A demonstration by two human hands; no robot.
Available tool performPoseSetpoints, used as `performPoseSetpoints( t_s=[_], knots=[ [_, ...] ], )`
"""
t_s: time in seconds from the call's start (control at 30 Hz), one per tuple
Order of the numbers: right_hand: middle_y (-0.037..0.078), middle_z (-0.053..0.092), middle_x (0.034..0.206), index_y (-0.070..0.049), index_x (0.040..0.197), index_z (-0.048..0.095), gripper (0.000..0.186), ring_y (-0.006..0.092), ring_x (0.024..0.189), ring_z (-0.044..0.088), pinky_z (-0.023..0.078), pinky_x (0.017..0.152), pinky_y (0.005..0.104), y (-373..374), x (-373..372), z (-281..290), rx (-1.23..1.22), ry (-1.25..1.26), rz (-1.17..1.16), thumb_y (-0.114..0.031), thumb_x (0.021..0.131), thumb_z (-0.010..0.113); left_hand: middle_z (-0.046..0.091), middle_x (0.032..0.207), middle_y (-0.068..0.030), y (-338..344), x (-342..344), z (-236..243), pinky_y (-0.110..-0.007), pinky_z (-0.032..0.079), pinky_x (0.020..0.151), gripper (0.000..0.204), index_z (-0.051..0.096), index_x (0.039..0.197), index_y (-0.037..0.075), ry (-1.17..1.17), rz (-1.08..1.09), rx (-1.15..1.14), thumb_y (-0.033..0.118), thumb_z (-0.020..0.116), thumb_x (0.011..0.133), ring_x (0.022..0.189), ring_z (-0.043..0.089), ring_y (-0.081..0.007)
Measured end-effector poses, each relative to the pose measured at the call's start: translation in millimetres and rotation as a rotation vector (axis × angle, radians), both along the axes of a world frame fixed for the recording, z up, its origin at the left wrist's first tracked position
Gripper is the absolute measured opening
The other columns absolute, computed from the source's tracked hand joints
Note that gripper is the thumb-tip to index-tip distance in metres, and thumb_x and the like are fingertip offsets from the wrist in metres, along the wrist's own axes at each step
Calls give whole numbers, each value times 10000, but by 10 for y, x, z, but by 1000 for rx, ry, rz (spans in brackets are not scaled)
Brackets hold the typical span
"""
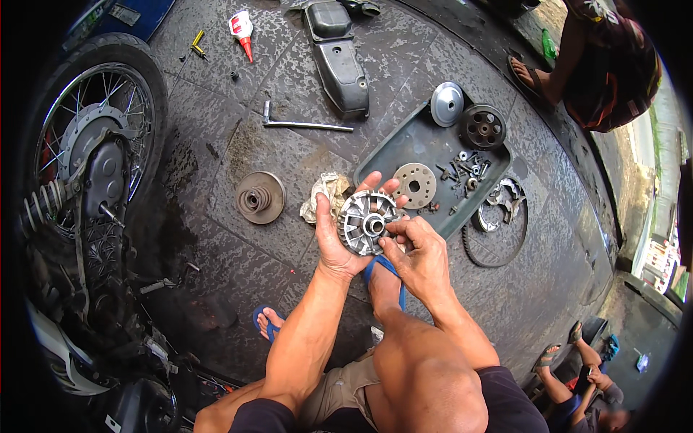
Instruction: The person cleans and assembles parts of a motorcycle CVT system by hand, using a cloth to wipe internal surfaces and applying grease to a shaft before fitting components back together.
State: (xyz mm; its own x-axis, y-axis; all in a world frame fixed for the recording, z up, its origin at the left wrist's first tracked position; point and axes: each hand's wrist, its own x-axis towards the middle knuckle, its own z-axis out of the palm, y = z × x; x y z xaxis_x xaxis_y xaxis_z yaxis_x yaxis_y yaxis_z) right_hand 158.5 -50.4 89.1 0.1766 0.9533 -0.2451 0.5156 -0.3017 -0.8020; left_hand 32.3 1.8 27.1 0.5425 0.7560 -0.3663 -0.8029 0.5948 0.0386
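My left hand (336, 242) holds a silver finned pulley disc (355, 221) from below, with a hub in its middle and its fingertips showing past the upper edge. My right hand (415, 252) touches the disc's right side with thumb and bent fingers; whether they pinch a small piece there I cannot make out. A crumpled rag (322, 198) lies just left of the disc. Further left, a round clutch assembly (260, 198) with a coiled spring lies on the tiles.
A tray (382, 144) holds discs and bolts; a belt (491, 261) lies right of it. A black cover (339, 76), wrench (307, 126) and red-tipped bottle (240, 29) lie ahead. A motorbike wheel (144, 86) stands left. Other people's legs (559, 61) show upper right and lower right.
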Motion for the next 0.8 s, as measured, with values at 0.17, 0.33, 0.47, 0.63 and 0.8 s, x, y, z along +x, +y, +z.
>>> performPoseSetpoints(
  t_s=[0.17, 0.33, 0.47, 0.63, 0.8],
  knots=[
    [140, 628, 987, -17, 1179, 652, 408, 283, 878, 640, 532, 783, 392, -119, 5, -48, 67, 204, 53, -117, 808, 788, 494, 1429, -219, -72, -163, -59, -608, 460, 1035, 898, 454, 1452, 67, -42, 25, -31, 749, 505, 870, 1297, 490, -451],
    [250, 405, 1440, -33, 1476, 385, 1018, 442, 1319, 428, 391, 1091, 500, -202, 4, -208, 126, -11, 234, -344, 657, 904, 444, 1484, -243, -134, -402, -140, -575, 383, 1119, 790, 394, 1493, 40, 47, 9, -64, 560, 543, 917, 1352, 455, -423],
    [271, 293, 1542, -13, 1533, 286, 1203, 461, 1436, 291, 261, 1182, 551, -187, -7, -366, 157, -128, 335, -453, 602, 907, 435, 1508, -234, -155, -292, -159, -456, 342, 1172, 784, 354, 1494, -50, 105, -154, -46, 464, 535, 929, 1396, 438, -341],
    [249, 350, 1510, 2, 1508, 317, 1164, 445, 1413, 328, 272, 1168, 566, -234, 92, -441, 151, -235, 317, -397, 590, 910, 461, 1484, -233, -169, -189, -287, -444, 365, 1163, 680, 366, 1479, -66, 89, -270, -105, 393, 463, 986, 1361, 482, -332],
    [239, 410, 1439, 25, 1473, 349, 1105, 434, 1333, 409, 325, 1142, 527, -345, 150, -523, 106, -183, 223, -297, 580, 913, 592, 1351, -185, -192, -308, -426, -453, 465, 1071, 470, 484, 1392, -55, 214, -384, -24, 268, 395, 1062, 1232, 590, -292]
  ],
)
